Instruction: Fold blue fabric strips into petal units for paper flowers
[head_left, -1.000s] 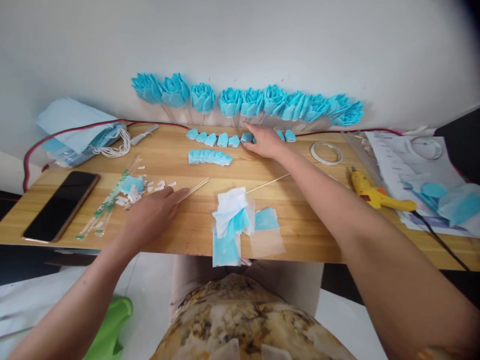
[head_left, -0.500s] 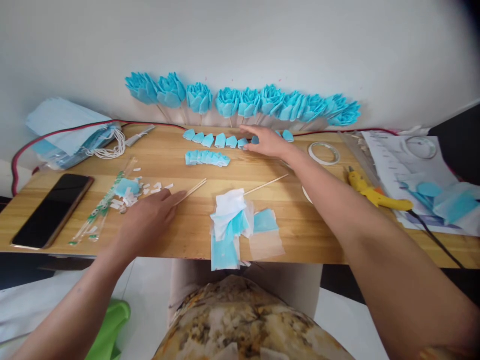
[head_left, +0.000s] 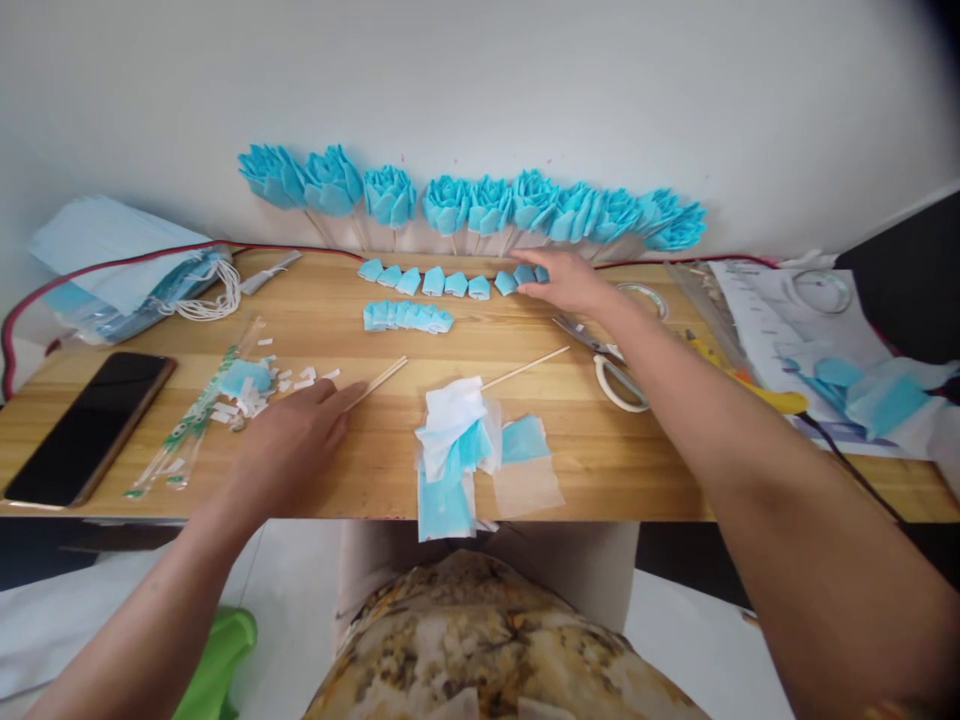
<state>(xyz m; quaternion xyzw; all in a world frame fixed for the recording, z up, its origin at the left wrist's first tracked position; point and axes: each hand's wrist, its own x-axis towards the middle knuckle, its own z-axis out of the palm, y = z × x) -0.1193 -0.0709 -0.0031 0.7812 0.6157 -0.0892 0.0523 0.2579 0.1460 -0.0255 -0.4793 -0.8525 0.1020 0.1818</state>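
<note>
My right hand point(head_left: 568, 282) reaches to the far side of the wooden table point(head_left: 480, 350), fingers stretched flat over the right end of a row of small folded blue pieces point(head_left: 442, 282). A second, tighter bunch of folded blue pieces point(head_left: 407, 317) lies just in front of that row. My left hand point(head_left: 289, 440) rests palm down on the table, fingers loosely extended, its fingertips at the near end of thin wooden sticks point(head_left: 381, 380). Another stick point(head_left: 525, 368) lies to the right. A pile of cut blue and white mask fabric point(head_left: 461, 450) sits at the near edge between my arms.
Several blue fabric roses point(head_left: 465, 200) on sticks lean against the wall. Scissors point(head_left: 607, 360), a tape ring point(head_left: 646, 296) and a yellow glue gun point(head_left: 757, 385) lie right of my arm. A phone point(head_left: 86, 425), a stack of masks point(head_left: 127, 270) and paper scraps point(head_left: 255, 385) lie left.
My right hand has slid to the right along the row of folded pieces, uncovering the scissors beneath my forearm. The view has shifted slightly right. My left hand has stayed put.
</note>
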